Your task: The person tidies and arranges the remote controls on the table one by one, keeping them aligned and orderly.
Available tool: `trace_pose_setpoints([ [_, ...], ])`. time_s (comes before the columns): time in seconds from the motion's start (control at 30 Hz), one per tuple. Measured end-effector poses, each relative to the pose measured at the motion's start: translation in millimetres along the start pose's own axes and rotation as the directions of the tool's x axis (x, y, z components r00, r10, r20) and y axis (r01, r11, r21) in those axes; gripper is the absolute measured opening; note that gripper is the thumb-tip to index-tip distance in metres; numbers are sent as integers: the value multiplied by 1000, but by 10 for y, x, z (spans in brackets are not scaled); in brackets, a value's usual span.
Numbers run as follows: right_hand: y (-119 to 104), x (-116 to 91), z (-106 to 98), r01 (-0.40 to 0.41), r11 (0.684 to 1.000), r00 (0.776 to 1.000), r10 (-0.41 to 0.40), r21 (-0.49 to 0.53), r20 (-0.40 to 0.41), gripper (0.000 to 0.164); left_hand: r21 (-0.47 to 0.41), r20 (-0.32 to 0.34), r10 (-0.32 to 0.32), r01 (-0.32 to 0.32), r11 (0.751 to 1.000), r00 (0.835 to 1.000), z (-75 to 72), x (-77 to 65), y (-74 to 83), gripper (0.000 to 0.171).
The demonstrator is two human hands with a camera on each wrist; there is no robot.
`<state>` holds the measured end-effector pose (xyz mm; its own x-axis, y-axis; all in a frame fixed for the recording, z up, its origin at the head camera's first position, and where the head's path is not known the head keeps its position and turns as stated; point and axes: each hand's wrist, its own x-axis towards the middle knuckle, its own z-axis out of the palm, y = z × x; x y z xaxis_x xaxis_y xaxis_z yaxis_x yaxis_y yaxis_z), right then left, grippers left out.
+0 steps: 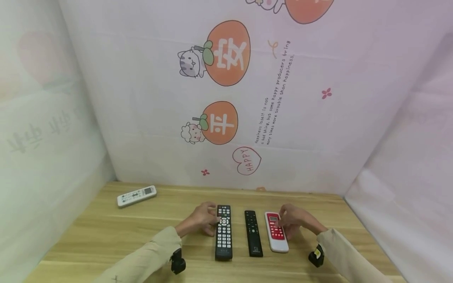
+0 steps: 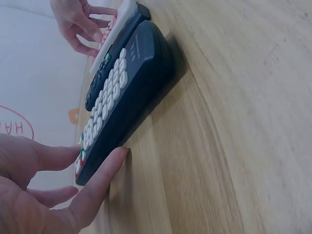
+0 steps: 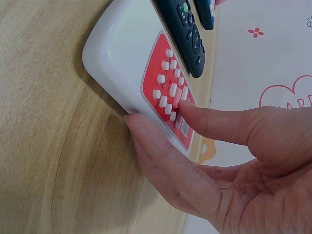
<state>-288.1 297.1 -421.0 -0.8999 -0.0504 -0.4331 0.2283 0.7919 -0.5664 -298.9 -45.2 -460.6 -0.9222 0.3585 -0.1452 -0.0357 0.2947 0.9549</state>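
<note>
In the head view, my left hand (image 1: 204, 218) is at the upper left edge of a long black remote control (image 1: 224, 237) with white buttons. Its thumb lies over the remote's face and its fingers are against the side, as the left wrist view shows too. My right hand (image 1: 293, 220) grips a white remote control (image 1: 279, 246) with a red button panel (image 3: 168, 87). The right thumb presses on the white buttons, while the other fingers lie along the remote's right side. Between the two hands, a slimmer black remote control (image 1: 253, 234) lies untouched.
A white remote control (image 1: 137, 196) lies slanted at the back left of the wooden table (image 1: 141, 232). Printed white cloth (image 1: 159, 118) stands along the back and both sides. A dark wrist camera (image 1: 178, 261) hangs at the left sleeve, another (image 1: 316, 256) at the right.
</note>
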Motion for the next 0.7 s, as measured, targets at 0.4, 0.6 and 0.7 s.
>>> trace_pose_setpoints([
  [0.4, 9, -5, 20, 20, 1000, 1000, -20, 15, -12, 28, 4, -31, -36, 36, 999, 999, -242, -73, 42, 63],
  [0.6, -2, -9, 31, 31, 1000, 999, -31, -2, -11, 33, 144, -87, -38, 51, 988, 995, -545, -111, 94, 59],
  [0.7, 6, -16, 24, 29, 1000, 999, -29, -11, -15, 33, 158, -79, -29, 41, 987, 996, -701, -113, 107, 59],
])
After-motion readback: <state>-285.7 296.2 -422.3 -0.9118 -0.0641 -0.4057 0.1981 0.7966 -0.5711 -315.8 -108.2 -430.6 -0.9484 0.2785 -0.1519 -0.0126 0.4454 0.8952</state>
